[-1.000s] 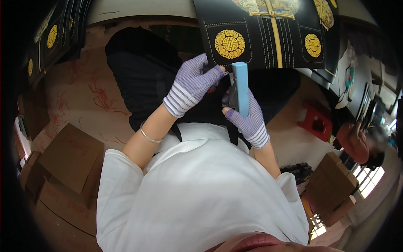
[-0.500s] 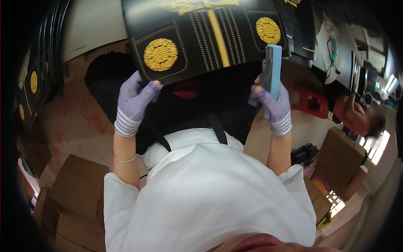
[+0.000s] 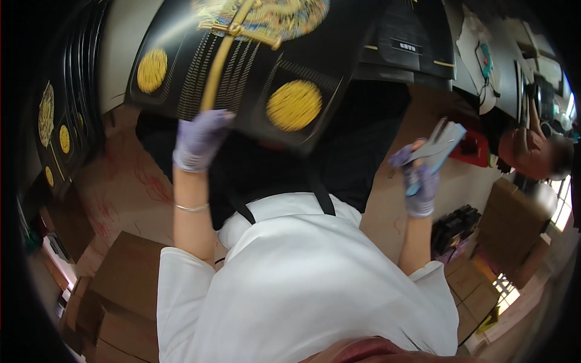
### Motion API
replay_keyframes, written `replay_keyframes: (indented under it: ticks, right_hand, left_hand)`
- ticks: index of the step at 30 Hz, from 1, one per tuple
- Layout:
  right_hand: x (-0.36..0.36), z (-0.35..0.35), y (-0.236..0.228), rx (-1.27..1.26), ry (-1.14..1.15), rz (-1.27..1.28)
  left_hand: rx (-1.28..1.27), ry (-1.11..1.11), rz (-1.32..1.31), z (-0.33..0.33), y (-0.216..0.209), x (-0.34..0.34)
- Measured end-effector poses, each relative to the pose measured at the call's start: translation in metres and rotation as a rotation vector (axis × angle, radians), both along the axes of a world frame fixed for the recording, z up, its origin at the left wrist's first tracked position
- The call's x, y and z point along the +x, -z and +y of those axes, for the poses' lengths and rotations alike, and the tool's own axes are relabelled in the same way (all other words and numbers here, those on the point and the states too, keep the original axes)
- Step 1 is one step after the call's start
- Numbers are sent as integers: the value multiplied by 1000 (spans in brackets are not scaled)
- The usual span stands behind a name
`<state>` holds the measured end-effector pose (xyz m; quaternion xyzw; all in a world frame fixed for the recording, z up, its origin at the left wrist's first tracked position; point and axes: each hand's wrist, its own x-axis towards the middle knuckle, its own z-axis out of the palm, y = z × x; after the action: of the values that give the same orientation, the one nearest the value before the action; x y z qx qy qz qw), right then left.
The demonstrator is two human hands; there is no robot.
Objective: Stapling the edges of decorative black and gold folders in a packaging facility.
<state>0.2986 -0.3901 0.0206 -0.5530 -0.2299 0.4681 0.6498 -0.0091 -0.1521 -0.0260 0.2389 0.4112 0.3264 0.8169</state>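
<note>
A large black printed panel (image 3: 251,85), with gold round emblems and a gold stripe, slants above my lap. My left hand (image 3: 201,140), in a lilac fingerless glove, is closed on its near edge beside the stripe. The panel is blurred by motion. To the right of it and apart from it, my right hand (image 3: 420,181), gloved the same way, grips a light-blue and grey stapler (image 3: 439,148). The stapler's arms point up and to the right, spread apart at the tip.
More black printed panels (image 3: 411,42) lie on the table at the far right. Several similar ones (image 3: 72,103) stand along the left. Cardboard boxes (image 3: 130,272) sit at lower left. A red stool (image 3: 477,142) and another person (image 3: 523,148) are at the right. Red threads litter the floor.
The panel has swung left and turned, with my left hand shifting from its corner to along its edge. My right hand has moved right and down, away from the panel, tilting the stapler.
</note>
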Motion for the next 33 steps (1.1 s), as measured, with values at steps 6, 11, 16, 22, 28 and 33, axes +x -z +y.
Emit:
replay_keyframes:
  ticks: [6,11,16,22,28,33]
  right_hand:
    - [22,-10,-5,-8,211,307]
    - [-35,3,22,-40,115,478]
    - [-61,39,15,-85,19,192]
    - [-56,15,0,-418,-483,-67]
    - [-93,42,0,-492,-592,-404]
    - [-107,56,0,-428,-486,-520]
  left_hand:
    - [57,-93,-396,58,-10,-26]
    - [143,-124,-446,-29,-9,31]
    - [259,140,198,-76,-19,59]
    - [376,14,263,-54,-21,68]
    - [462,47,457,-65,-28,78]
    - [543,65,412,-68,-24,81]
